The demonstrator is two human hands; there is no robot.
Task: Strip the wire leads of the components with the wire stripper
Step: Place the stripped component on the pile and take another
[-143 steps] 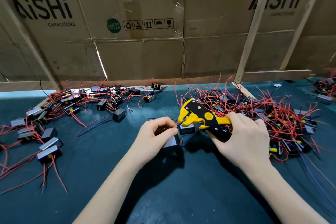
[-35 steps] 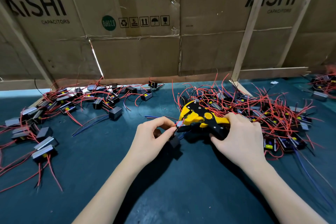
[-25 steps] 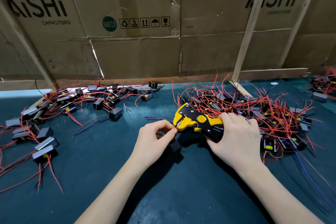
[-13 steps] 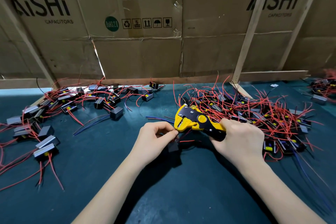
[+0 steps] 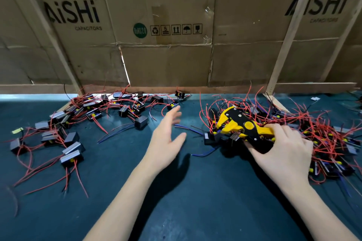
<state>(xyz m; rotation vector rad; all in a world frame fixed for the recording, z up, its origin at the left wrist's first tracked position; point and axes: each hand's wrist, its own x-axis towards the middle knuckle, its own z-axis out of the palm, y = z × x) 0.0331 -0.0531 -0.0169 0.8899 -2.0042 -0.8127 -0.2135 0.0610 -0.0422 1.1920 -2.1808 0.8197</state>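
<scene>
The wire stripper (image 5: 243, 130) was gripped by the right hand (image 5: 282, 151) over the unstripped components (image 5: 331, 143) right of it, presumably for the next lead, while the left hand (image 5: 166, 139) hovered left, fingers spread, holding nothing.

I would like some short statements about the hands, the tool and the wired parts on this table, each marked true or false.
1. The right hand grips the yellow and black wire stripper. True.
2. The left hand pinches a red wire. False: its fingers are spread and it holds nothing.
3. The table has a dark green cover. True.
4. The parts on the left side are stacked in a box. False: they lie loose on the table.
5. The wall behind the table is cardboard printed with AiSHi. True.
</scene>
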